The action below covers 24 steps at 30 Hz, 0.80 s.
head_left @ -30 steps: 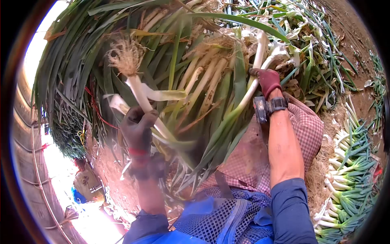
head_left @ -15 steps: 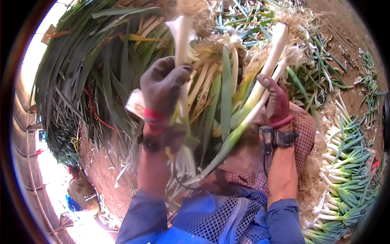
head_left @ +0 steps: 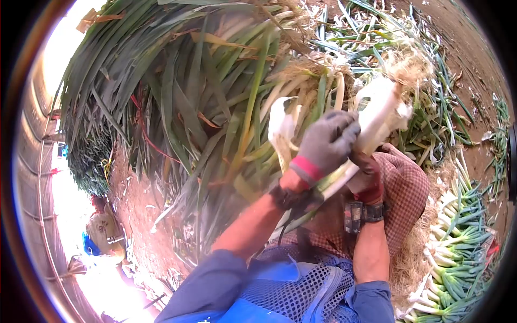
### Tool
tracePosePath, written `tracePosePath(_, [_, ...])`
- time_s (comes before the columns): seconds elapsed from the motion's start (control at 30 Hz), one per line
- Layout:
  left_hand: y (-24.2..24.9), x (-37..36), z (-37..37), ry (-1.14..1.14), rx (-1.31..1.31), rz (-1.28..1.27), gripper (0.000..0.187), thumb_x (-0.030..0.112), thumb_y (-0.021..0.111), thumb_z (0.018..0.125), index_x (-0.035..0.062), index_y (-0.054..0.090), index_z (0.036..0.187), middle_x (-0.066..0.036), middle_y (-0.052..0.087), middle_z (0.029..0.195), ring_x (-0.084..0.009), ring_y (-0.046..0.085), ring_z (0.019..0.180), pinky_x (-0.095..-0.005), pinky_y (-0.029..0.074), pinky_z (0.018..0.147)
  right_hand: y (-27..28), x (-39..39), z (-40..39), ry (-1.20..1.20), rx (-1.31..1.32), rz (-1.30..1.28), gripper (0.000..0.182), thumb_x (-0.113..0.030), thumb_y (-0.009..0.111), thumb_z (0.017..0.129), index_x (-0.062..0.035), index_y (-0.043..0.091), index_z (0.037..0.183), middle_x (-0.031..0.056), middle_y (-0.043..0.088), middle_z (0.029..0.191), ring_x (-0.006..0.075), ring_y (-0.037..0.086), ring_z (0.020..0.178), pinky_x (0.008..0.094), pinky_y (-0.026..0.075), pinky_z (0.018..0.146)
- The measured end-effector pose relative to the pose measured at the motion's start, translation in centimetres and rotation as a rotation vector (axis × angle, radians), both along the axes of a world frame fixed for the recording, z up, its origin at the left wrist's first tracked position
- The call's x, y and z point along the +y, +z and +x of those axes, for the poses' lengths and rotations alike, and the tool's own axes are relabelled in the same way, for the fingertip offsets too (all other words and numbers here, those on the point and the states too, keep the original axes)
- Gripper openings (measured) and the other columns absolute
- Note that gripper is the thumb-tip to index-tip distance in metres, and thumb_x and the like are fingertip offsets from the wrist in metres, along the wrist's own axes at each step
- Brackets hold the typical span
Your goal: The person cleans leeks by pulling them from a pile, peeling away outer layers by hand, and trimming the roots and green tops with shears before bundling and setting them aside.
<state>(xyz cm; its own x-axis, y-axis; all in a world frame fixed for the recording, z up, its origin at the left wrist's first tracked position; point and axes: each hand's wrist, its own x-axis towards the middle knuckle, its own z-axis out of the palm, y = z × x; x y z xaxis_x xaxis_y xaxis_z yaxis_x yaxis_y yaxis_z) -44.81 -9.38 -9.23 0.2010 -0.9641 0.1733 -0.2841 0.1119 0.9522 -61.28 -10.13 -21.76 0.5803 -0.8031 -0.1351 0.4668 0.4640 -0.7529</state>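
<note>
Right of centre in the frame, the right hand is clamping its fingers around the white-stalked leeks; the left hand is curling its fingers together against them, their exact grip unclear.

The white stalks look smooth, the checked cloth matt.

Co-worker at lower left, tan top, back to camera (face hidden), blue item alongside. Ribbed wall curving along left edge, thin pale line running down it. Bare reddish soil between wall and centre. Red string left of centre.
</note>
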Motion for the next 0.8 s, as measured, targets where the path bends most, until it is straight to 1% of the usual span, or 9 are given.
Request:
tracePosePath(0.03, [-0.4, 1.5, 0.0, -0.021, -0.014, 0.044, 0.026, 0.015, 0.068, 0.098, -0.0031, 0.074, 0.116, -0.018, 0.072, 0.116, -0.0252, 0.069, 0.109, -0.0355, 0.053, 0.097, 0.7, -0.3, -0.7, -0.027, -0.19, 0.352, 0.034, -0.015, 0.056, 0.103, 0.0041, 0.06, 0.131, 0.012, 0.068, 0.121, 0.0232, 0.066, 0.113, 0.0401, 0.052, 0.103])
tracePosePath(0.07, [0.4, 2.9, 0.4, -0.044, -0.027, 0.087, 0.027, 0.015, 0.069, 0.098, -0.0024, 0.074, 0.118, -0.018, 0.072, 0.118, -0.0249, 0.068, 0.113, -0.0353, 0.053, 0.101, -0.1, -0.4, -1.2, -0.135, -0.132, 0.343, 0.044, -0.017, 0.063, 0.096, 0.0126, 0.061, 0.129, 0.0191, 0.069, 0.124, 0.0293, 0.067, 0.113, 0.0427, 0.052, 0.106])
tracePosePath(0.17, [-2.3, 6.2, 4.5, 0.088, -0.146, 0.112, 0.03, 0.016, 0.072, 0.096, 0.0039, 0.074, 0.124, -0.016, 0.073, 0.121, -0.0236, 0.069, 0.115, -0.0325, 0.053, 0.102, 5.0, -0.3, -0.5, -0.095, -0.192, 0.258, 0.061, -0.03, 0.071, 0.086, 0.0141, 0.059, 0.126, 0.0257, 0.069, 0.116, 0.0398, 0.068, 0.108, 0.0489, 0.055, 0.102])
tracePosePath(0.27, [-5.1, 9.7, 10.4, 0.344, -0.761, 0.281, 0.025, 0.024, 0.072, 0.093, 0.0086, 0.08, 0.111, -0.013, 0.077, 0.109, -0.0254, 0.073, 0.1, -0.0379, 0.056, 0.092, 4.8, -0.4, -0.5, -0.097, -0.229, 0.249, 0.062, -0.029, 0.071, 0.086, 0.0119, 0.057, 0.131, 0.0241, 0.069, 0.113, 0.0386, 0.068, 0.105, 0.0513, 0.056, 0.1])
tracePosePath(0.37, [-5.1, 10.6, 11.7, 0.4, -0.413, 0.495, 0.029, 0.035, 0.075, 0.089, 0.0108, 0.08, 0.105, -0.012, 0.076, 0.106, -0.0326, 0.071, 0.098, -0.0428, 0.054, 0.09, 5.7, -0.5, 0.1, -0.075, -0.297, 0.286, 0.06, -0.029, 0.072, 0.087, 0.0104, 0.058, 0.13, 0.023, 0.068, 0.112, 0.0374, 0.068, 0.103, 0.0504, 0.056, 0.098])
tracePosePath(0.47, [-4.1, 8.4, 10.3, 0.292, -0.769, 0.456, 0.036, 0.042, 0.078, 0.085, 0.0111, 0.08, 0.103, -0.012, 0.075, 0.1, -0.0316, 0.072, 0.096, -0.0433, 0.053, 0.09, 5.3, -0.8, 0.5, -0.067, -0.238, 0.279, 0.058, -0.028, 0.072, 0.087, 0.0095, 0.059, 0.129, 0.0221, 0.069, 0.111, 0.037, 0.068, 0.101, 0.0497, 0.057, 0.096])
tracePosePath(0.57, [-6.0, 5.2, 9.7, -0.063, -1.321, 0.613, 0.04, 0.049, 0.077, 0.082, 0.0136, 0.08, 0.1, -0.01, 0.075, 0.097, -0.0291, 0.073, 0.087, -0.0442, 0.054, 0.084, 5.3, -0.8, 0.5, -0.024, -0.196, 0.182, 0.055, -0.025, 0.071, 0.087, 0.0094, 0.06, 0.129, 0.0232, 0.07, 0.113, 0.0365, 0.069, 0.104, 0.0501, 0.057, 0.096])
tracePosePath(0.7, [-5.4, 3.8, 9.2, -0.062, -1.292, 0.618, 0.036, 0.049, 0.076, 0.082, 0.0147, 0.079, 0.092, -0.011, 0.073, 0.094, -0.0302, 0.072, 0.085, -0.0452, 0.054, 0.08, 6.6, -0.9, 0.2, 0.043, -0.144, 0.23, 0.063, -0.026, 0.072, 0.082, 0.01, 0.057, 0.131, 0.0242, 0.069, 0.118, 0.0401, 0.069, 0.108, 0.0551, 0.057, 0.099])
tracePosePath(0.8, [-1.4, 4.2, 7.4, 0.0, -0.959, 0.485, 0.033, 0.048, 0.075, 0.084, 0.0155, 0.078, 0.085, -0.012, 0.07, 0.089, -0.0312, 0.071, 0.081, -0.0459, 0.054, 0.075, 6.3, -0.4, 0.8, 0.085, -0.104, 0.281, 0.069, -0.026, 0.071, 0.086, 0.0105, 0.051, 0.141, 0.0261, 0.066, 0.127, 0.039, 0.068, 0.114, 0.0543, 0.055, 0.102])
